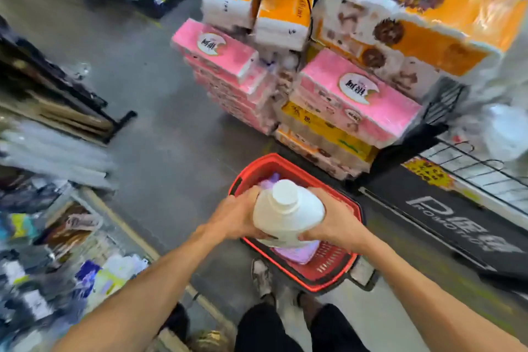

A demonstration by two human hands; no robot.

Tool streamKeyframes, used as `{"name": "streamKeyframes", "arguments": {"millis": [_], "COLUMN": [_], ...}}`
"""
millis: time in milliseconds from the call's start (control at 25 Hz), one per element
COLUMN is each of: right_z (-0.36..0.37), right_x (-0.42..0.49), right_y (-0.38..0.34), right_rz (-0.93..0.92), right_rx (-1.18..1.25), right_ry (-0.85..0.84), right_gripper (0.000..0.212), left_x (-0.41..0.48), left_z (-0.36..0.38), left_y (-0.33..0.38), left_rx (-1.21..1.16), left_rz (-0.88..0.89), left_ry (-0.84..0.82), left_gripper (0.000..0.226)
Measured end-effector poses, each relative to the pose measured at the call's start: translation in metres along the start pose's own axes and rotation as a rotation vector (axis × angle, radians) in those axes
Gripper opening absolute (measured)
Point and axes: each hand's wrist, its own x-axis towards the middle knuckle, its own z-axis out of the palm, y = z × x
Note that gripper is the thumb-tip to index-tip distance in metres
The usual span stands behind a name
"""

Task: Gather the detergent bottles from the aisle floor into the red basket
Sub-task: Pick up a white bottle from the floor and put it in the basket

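A white detergent bottle (pixel 288 213) with a wide white cap and a lilac lower part is held upright over the red basket (pixel 323 271). My left hand (pixel 237 217) grips its left side and my right hand (pixel 333 220) grips its right side. The basket stands on the grey aisle floor just in front of my feet. Inside it, behind the held bottle, a lilac bottle (pixel 270 181) shows in part. The bottle and my hands hide most of the basket's inside.
Stacked pink and orange tissue packs (pixel 354 100) rise right behind the basket. A black promotion stand (pixel 445 217) with a wire rack is at the right. Shelves of goods (pixel 43 237) line the left. Grey floor (pixel 160 134) stretches ahead left.
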Motion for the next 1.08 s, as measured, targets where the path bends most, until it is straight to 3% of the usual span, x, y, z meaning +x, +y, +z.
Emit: {"name": "streamKeyframes", "arguments": {"millis": [160,320,560,680,760,880,1080], "right_z": [0.010,0.041,0.095,0.102,0.103,0.096,0.075], "right_x": [-0.007,-0.005,0.013,0.031,0.049,0.066,0.064], "right_y": [0.080,0.167,0.281,0.334,0.356,0.371,0.354], "right_rz": [0.148,0.299,0.432,0.500,0.610,0.756,0.768], "right_rx": [0.111,0.262,0.481,0.565,0.551,0.399,0.189], "right_ry": [0.092,0.153,0.182,0.210,0.388,0.615,0.388], "right_gripper": [0.090,0.090,0.098,0.092,0.070,0.044,0.044], "left_x": [0.079,0.142,0.226,0.261,0.283,0.298,0.296], "left_z": [0.053,0.129,0.228,0.263,0.277,0.285,0.285], "left_y": [0.006,0.002,-0.023,-0.028,-0.030,-0.021,0.016], "left_rx": [0.091,0.127,0.286,0.231,0.131,0.217,0.402], "left_rz": [0.174,0.262,0.300,0.189,0.054,0.060,0.202], "left_ry": [-0.172,-0.310,-0.449,-0.509,-0.467,-0.400,-0.386], "left_gripper": [0.100,0.086,0.098,0.094,0.084,0.055,0.050]}}
